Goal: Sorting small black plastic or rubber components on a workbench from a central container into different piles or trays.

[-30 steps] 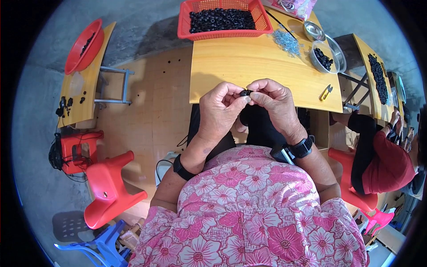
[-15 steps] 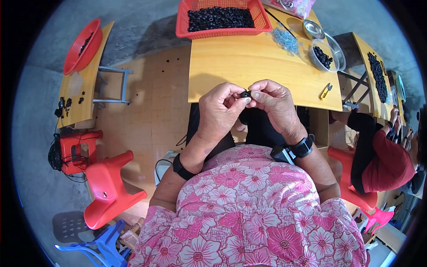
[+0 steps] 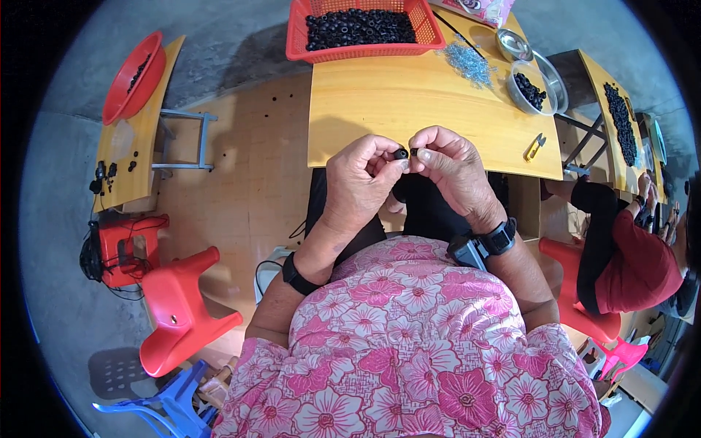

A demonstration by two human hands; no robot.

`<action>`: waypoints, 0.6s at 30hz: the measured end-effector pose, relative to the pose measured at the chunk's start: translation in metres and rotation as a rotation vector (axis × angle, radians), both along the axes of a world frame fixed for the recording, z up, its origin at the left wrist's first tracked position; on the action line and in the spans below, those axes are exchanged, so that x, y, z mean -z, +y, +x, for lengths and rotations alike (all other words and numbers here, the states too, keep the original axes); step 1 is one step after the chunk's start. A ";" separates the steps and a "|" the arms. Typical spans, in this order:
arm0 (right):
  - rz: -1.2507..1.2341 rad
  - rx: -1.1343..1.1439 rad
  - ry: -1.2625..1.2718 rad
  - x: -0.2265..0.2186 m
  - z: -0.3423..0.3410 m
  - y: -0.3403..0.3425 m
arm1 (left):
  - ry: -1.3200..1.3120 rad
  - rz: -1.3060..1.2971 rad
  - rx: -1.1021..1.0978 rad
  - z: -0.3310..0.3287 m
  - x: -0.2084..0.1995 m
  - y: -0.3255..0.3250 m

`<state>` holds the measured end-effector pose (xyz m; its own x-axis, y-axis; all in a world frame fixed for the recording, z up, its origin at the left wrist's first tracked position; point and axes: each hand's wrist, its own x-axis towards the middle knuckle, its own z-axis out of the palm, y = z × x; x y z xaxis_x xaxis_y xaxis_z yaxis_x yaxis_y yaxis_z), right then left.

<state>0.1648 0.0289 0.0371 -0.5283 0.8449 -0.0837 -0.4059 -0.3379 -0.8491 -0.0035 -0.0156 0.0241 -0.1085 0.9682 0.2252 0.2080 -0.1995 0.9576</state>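
Observation:
Over the near edge of the table, my left hand [image 3: 363,177] pinches a small round black part with a hole [image 3: 401,154] between thumb and fingers. Just beside it, my right hand [image 3: 458,175] is closed on a smaller black piece [image 3: 414,152], mostly covered by the fingertips. A narrow gap separates the two pieces. Their exact kind is too small to make out.
On the table [image 3: 394,102] stand a red basket [image 3: 358,51] of black parts, a heap of clear bluish pieces [image 3: 469,64], a plastic bowl [image 3: 544,109] of black parts, a metal bowl [image 3: 514,45] and yellow thread snips [image 3: 535,147]. Another person [image 3: 635,263] sits at right.
My fingertips have drawn slightly apart. The black pieces, close together before, now show a gap between them.

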 end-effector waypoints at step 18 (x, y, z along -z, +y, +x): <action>0.135 -0.012 -0.180 -0.001 0.001 0.004 | 0.090 0.004 -0.039 0.000 -0.008 -0.003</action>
<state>0.1655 0.0329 0.0378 -0.5247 0.8489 -0.0645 -0.2404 -0.2204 -0.9453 -0.0034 -0.0183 0.0319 -0.1252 0.9628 0.2393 0.3005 -0.1930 0.9341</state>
